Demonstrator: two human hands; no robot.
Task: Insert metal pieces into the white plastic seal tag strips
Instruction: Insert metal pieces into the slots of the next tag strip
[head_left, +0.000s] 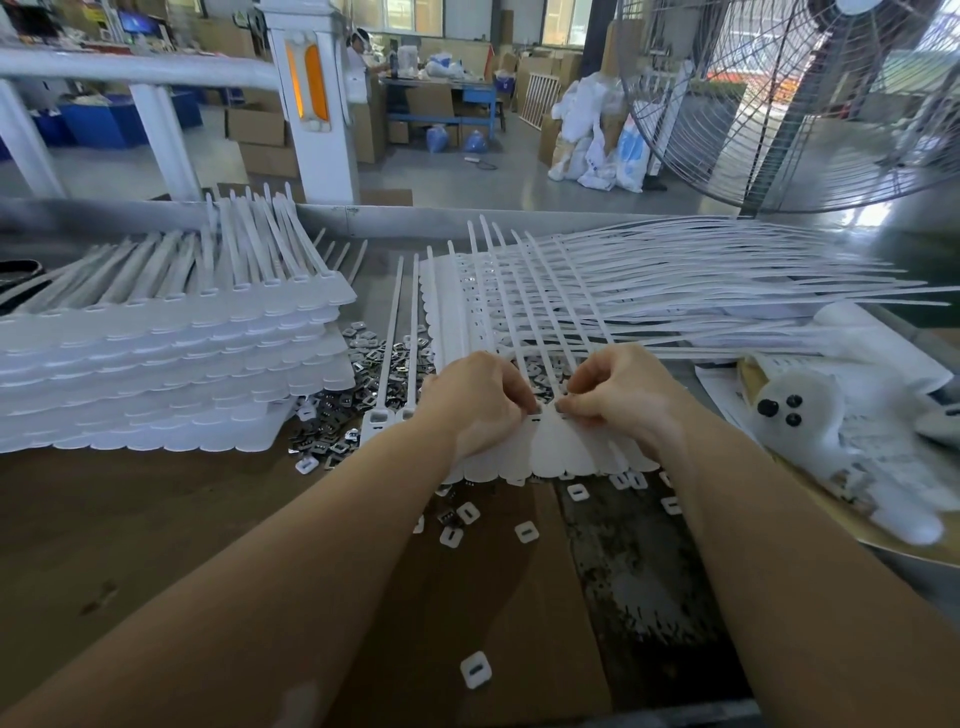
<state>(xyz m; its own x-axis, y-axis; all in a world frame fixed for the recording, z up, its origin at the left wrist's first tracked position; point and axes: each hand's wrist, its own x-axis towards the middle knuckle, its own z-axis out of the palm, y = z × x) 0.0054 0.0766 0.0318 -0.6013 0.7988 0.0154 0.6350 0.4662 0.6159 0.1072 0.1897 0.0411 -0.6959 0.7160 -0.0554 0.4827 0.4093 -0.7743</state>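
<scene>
My left hand and right hand, fingers curled, pinch a seal tag strip lying on the surface. Risk, as I judge it: a tilted metal piece jams in its slot.

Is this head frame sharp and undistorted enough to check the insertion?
Head view: wide-angle bending curves the fan and railing; edges smear; the hands, left hand and right hand, are fairly sharp, but their fingers hide the slot in the seal tag strip.

Tag stack left, metal pieces between, strip sheet right.
</scene>
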